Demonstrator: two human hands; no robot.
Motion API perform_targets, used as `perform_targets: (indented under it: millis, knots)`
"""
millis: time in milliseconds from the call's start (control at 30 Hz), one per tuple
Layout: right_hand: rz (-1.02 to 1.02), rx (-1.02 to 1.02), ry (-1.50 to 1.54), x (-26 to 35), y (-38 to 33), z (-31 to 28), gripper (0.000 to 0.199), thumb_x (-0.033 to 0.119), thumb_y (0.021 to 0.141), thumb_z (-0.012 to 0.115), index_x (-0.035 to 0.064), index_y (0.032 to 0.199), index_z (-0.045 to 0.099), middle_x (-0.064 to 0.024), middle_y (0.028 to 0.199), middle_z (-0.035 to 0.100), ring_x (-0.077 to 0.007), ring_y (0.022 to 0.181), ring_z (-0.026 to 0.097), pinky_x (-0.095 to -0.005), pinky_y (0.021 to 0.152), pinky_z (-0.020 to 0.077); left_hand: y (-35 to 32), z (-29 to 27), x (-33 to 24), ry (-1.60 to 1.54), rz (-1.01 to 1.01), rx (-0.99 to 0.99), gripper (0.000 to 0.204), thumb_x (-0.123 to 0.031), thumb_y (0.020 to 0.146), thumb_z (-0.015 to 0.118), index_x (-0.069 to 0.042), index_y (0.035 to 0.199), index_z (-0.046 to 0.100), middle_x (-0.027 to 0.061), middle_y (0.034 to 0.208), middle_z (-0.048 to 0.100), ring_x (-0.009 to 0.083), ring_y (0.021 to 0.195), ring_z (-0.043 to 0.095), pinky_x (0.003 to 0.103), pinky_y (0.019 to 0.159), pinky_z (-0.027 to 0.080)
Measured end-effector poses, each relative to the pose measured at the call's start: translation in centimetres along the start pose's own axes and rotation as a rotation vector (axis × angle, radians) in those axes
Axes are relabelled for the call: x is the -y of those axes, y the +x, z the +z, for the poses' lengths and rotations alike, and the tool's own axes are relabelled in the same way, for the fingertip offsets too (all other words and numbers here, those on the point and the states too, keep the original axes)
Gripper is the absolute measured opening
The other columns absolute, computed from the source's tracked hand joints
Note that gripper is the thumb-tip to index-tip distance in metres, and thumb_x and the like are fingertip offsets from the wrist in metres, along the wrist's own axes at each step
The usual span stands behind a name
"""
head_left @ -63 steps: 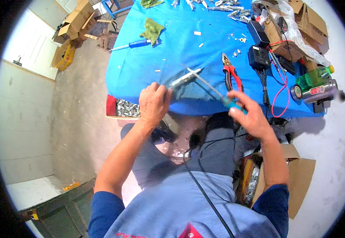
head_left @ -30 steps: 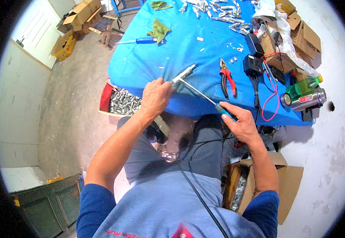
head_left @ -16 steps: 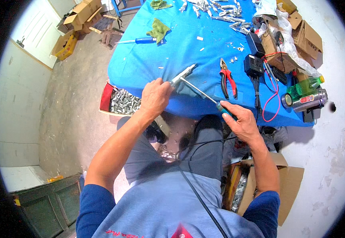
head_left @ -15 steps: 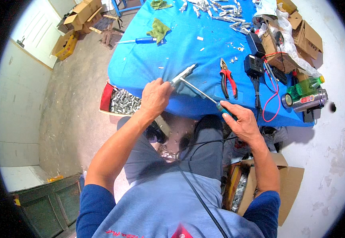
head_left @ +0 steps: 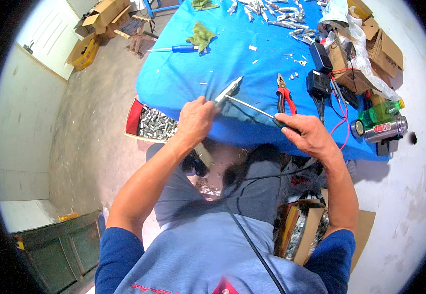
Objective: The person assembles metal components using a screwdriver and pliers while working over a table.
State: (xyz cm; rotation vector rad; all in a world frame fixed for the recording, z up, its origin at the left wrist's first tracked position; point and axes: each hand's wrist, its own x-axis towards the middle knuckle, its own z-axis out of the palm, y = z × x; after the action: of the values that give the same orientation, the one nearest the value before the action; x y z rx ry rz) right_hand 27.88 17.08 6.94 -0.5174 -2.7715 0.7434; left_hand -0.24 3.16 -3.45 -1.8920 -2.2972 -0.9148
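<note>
My left hand [head_left: 196, 118] is closed around the near end of a slim whitish-grey metal piece [head_left: 231, 89], whose pointed far end rests over the blue cloth. In my right hand [head_left: 311, 133] is a screwdriver with a dark handle [head_left: 280, 122]. Its thin shaft [head_left: 250, 106] runs leftward, and the tip meets the side of the metal piece just beyond my left fingers. Red-handled pliers [head_left: 285, 95] lie on the cloth close to my right hand. What the metal piece belongs to cannot be made out.
A blue-covered table [head_left: 173, 83] carries a blue screwdriver [head_left: 184, 49], a green rag [head_left: 201, 36], a heap of metal pieces [head_left: 284, 12], black adapters [head_left: 318, 83], a green bottle [head_left: 380, 111] and a steel flask [head_left: 387, 128]. Below sits a box of small metal cylinders [head_left: 156, 125].
My right hand has shifted right and slightly up, and the screwdriver shaft lies flatter. My left hand still grips the metal piece. The whole view has moved slightly.
</note>
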Motion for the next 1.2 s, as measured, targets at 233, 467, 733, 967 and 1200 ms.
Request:
perform_targets:
  millis: [233, 467, 733, 967, 1200]
  knots:
    - [0.41, 0.214, 0.484, -1.0, 1.6, -1.7, 0.038, 0.019, 0.09, 0.063, 0.0044, 0.125, 0.064, -0.0045, 0.076, 0.06, -0.01, 0.06, 0.051, -0.0265, 0.056, 0.0442, -0.1, -0.3, 0.1, -0.005, -0.048, 0.04, 0.021, -0.021, 0.089, 0.063, -0.003, 0.079, 0.058, 0.0177, 0.081, 0.056, 0.0419, 0.073, 0.058, 0.052, 0.064, 0.043]
    - [0.791, 0.246, 1.106, -2.1, 0.6, 1.3, 0.046, 0.025, 0.093, 0.062, 0.0083, 0.135, 0.054, -0.0037, 0.077, 0.061, -0.0043, 0.046, 0.046, -0.0166, 0.035, 0.0304, 0.1, -0.5, 0.0, -0.01, -0.107, 0.051, 0.023, -0.023, 0.091, 0.061, -0.003, 0.08, 0.058, 0.0187, 0.082, 0.056, 0.0422, 0.074, 0.059, 0.053, 0.065, 0.044]
    - [0.628, -0.033, 0.796, 0.8, -2.3, 5.8, 0.035, 0.022, 0.093, 0.062, 0.0094, 0.126, 0.063, -0.0107, 0.093, 0.07, -0.0154, 0.069, 0.065, -0.0248, 0.06, 0.0493, 0.3, -0.7, -0.1, 0.025, -0.115, 0.041, 0.021, -0.024, 0.09, 0.061, -0.004, 0.082, 0.063, 0.0198, 0.085, 0.061, 0.0432, 0.074, 0.062, 0.054, 0.067, 0.049]
    - [0.26, -0.145, 0.282, 2.3, -2.3, 4.2, 0.034, 0.019, 0.09, 0.065, 0.0057, 0.122, 0.065, -0.0179, 0.111, 0.069, -0.0271, 0.103, 0.068, -0.0331, 0.089, 0.0503, 0.0, -0.2, 0.4, 0.026, -0.09, 0.023, 0.023, -0.024, 0.091, 0.061, -0.004, 0.081, 0.059, 0.0179, 0.081, 0.056, 0.0417, 0.072, 0.058, 0.052, 0.064, 0.045]
    - [0.124, -0.133, 0.038, 2.8, -1.4, 3.1, 0.034, 0.02, 0.088, 0.065, 0.0108, 0.121, 0.065, -0.0167, 0.084, 0.065, -0.036, 0.079, 0.064, -0.0421, 0.069, 0.0497, -0.1, -0.3, 0.1, 0.031, -0.086, 0.014, 0.02, -0.022, 0.09, 0.061, -0.004, 0.082, 0.061, 0.0193, 0.083, 0.058, 0.0422, 0.073, 0.06, 0.053, 0.066, 0.047]
